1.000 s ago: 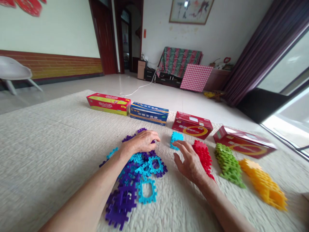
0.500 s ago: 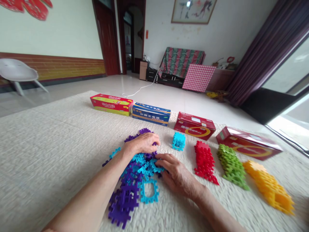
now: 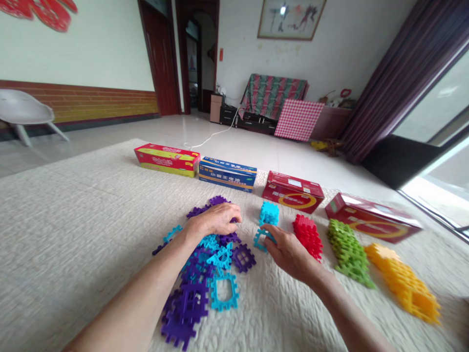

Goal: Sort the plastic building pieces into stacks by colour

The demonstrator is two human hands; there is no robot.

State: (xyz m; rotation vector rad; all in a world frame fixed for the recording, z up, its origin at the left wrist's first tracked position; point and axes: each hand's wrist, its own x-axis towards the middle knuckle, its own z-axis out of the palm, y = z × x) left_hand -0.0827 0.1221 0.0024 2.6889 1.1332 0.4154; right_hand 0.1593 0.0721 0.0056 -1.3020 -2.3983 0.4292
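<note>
A loose heap of purple and cyan interlocking plastic tiles (image 3: 205, 274) lies on the cream quilted mat (image 3: 73, 234). My left hand (image 3: 216, 220) rests on the heap's far end, fingers curled down over purple tiles. My right hand (image 3: 289, 252) pinches one cyan tile (image 3: 261, 238) just off the mat, right in front of a small stack of cyan tiles (image 3: 269, 213). To the right lie a red tile row (image 3: 308, 234), a green tile row (image 3: 348, 252) and a yellow tile row (image 3: 403, 281).
Four long boxes line the mat's far edge: a red-yellow box (image 3: 166, 159), a blue box (image 3: 227, 174), a red box (image 3: 292, 190) and another red box (image 3: 372, 216). Beyond are tiled floor, a white chair (image 3: 24, 113), a draped bench (image 3: 273, 95) and dark curtains (image 3: 399, 83).
My right hand went from the cyan stack to the mixed heap, took a cyan tile, and has carried it back toward the stack. My left hand stayed on the heap.
</note>
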